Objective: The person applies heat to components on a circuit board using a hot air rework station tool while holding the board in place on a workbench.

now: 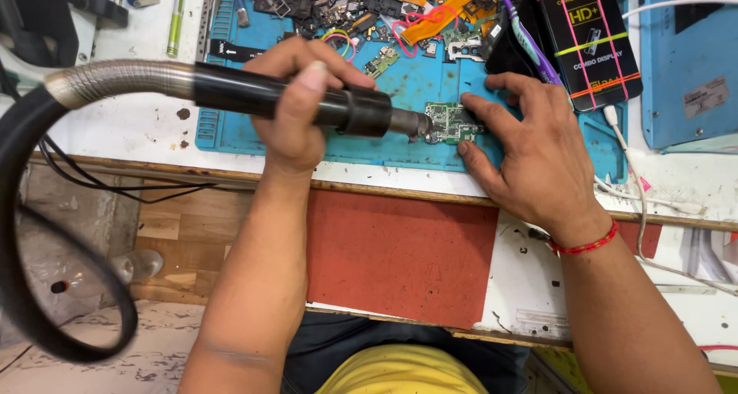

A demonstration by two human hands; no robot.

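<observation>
My left hand (296, 102) grips a black hot-air wand (361, 111) with a metal hose. The wand lies level, and its metal nozzle tip points right onto a small green circuit board (450, 122). That board rests on a blue work mat (407, 79). My right hand (530, 152) lies flat on the mat, pinning the board's right edge between index finger and thumb. A red thread band circles the right wrist.
A heap of phone parts and orange flex cables (384, 9) covers the mat's far side. A black boxed display (588, 36) lies at the upper right, with a purple toothbrush (530, 44) beside it. White cables (630, 179) trail right. A black hose (31, 232) loops at left.
</observation>
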